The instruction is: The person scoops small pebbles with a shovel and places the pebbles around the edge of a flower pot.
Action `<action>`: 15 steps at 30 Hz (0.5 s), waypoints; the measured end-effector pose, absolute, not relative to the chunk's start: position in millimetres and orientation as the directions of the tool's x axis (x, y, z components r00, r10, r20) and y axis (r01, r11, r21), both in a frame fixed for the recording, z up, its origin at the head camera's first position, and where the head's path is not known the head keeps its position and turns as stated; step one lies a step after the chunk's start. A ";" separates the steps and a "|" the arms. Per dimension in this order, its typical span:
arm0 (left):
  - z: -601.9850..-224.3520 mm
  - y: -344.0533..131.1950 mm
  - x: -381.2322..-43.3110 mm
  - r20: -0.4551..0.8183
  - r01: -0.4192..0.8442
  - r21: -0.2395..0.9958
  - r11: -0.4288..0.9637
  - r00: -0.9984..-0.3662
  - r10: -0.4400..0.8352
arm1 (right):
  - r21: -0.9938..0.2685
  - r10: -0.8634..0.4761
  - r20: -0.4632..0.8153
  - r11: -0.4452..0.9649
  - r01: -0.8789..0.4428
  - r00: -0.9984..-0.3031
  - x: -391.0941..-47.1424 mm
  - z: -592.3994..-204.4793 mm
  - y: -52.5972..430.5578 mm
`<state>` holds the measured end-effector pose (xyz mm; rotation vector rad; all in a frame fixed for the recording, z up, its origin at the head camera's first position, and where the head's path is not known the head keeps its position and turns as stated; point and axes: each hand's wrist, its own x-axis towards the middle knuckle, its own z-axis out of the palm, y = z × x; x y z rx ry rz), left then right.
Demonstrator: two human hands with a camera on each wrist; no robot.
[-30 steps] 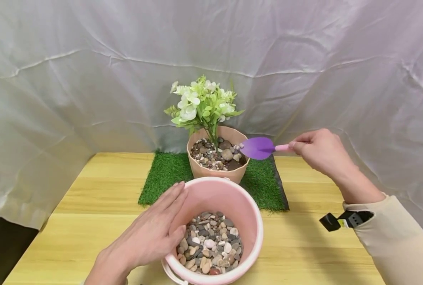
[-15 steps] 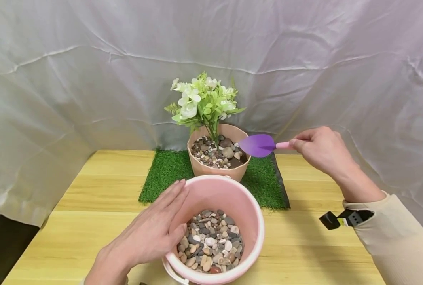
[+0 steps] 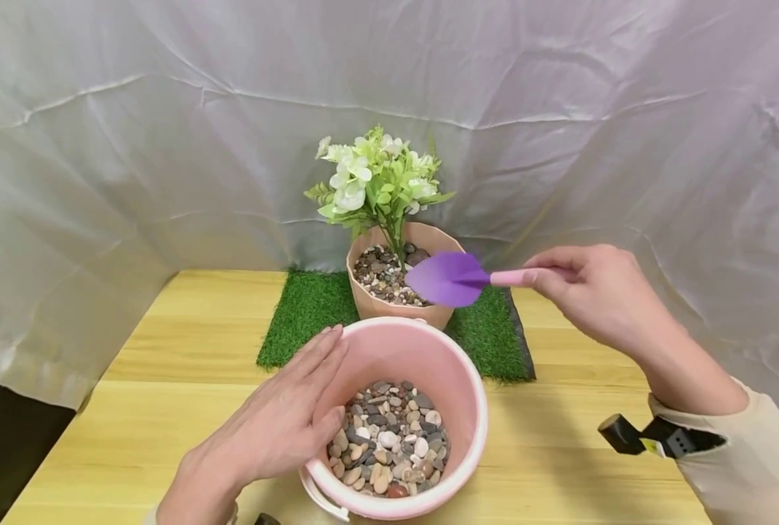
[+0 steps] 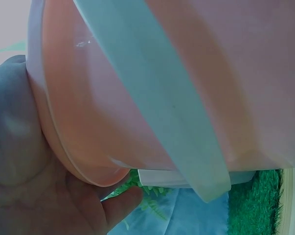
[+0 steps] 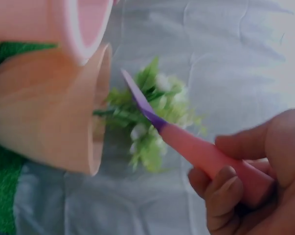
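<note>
My right hand [image 3: 599,292] grips the pink handle of a garden trowel [image 3: 447,280], also seen in the right wrist view. Its purple blade hangs over the front right of a peach flower pot [image 3: 396,306], hiding part of the pebbles inside. White flowers with green leaves [image 3: 379,175] stand upright in that pot. My left hand [image 3: 264,415] rests on the left rim of a pink bucket [image 3: 474,408], fingers straight and thumb over the inside. Mixed pebbles [image 3: 389,437] cover the bucket's bottom. The left wrist view shows the rim against my palm.
Under the pot lies a green artificial grass mat [image 3: 494,343] on a wooden table [image 3: 192,350]. A silvery cloth [image 3: 199,168] hangs behind and at both sides. The bucket's white handle [image 3: 323,499] is folded down at its left front.
Pebbles near the trowel's tip dropped into the pot. Since then the trowel has shifted left and slightly nearer, further over the pot. My left hand keeps its place on the bucket.
</note>
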<state>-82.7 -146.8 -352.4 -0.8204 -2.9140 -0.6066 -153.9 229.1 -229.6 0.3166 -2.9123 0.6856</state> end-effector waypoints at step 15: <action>-351.0 -145.0 -83.8 0.149 0.514 0.352 0.782 -0.856 0.496 | -0.084 -0.622 0.166 0.764 -0.640 -0.765 -115.2 -264.9 160.2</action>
